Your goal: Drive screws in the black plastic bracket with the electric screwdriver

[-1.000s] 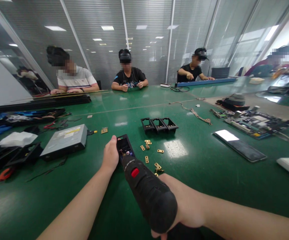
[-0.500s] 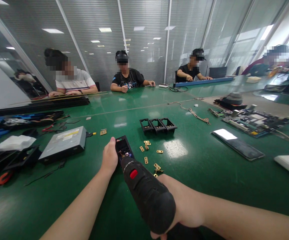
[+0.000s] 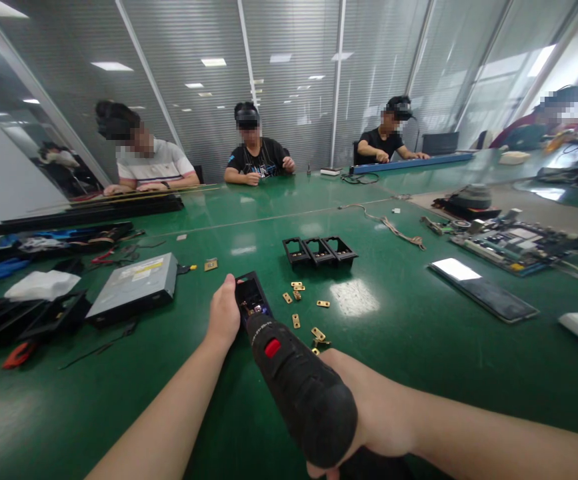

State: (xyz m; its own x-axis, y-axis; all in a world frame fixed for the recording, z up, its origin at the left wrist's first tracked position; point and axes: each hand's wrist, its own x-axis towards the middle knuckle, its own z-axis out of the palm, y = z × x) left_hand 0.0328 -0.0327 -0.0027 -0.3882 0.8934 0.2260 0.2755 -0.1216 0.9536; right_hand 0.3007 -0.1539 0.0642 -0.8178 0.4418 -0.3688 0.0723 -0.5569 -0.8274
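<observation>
My left hand (image 3: 223,310) grips the left side of a black plastic housing (image 3: 249,287) on the green table, thumb at its top edge. Small metal parts show inside the housing. My right hand (image 3: 353,393) is wrapped round a black cordless drill (image 3: 303,393) with a red button. The drill's nose points into the housing; its body hides the tip and the near part of the housing. Several small brass plates (image 3: 296,321) with holes lie just right of the housing. Beyond them stand three similar black frames (image 3: 319,253) side by side, with brass pieces inside.
Left of my hand sits a grey optical drive (image 3: 133,287), with black trays and an orange-handled tool (image 3: 19,355) beyond. On the right lie a dark flat phone-like slab (image 3: 483,290), a circuit board (image 3: 519,240) and a tan cord (image 3: 393,230). Several people sit across the table (image 3: 419,373).
The view has shifted slightly, and everything appears a little further right. Both hands keep their hold on housing and drill. The person opposite in the middle has drawn one hand back.
</observation>
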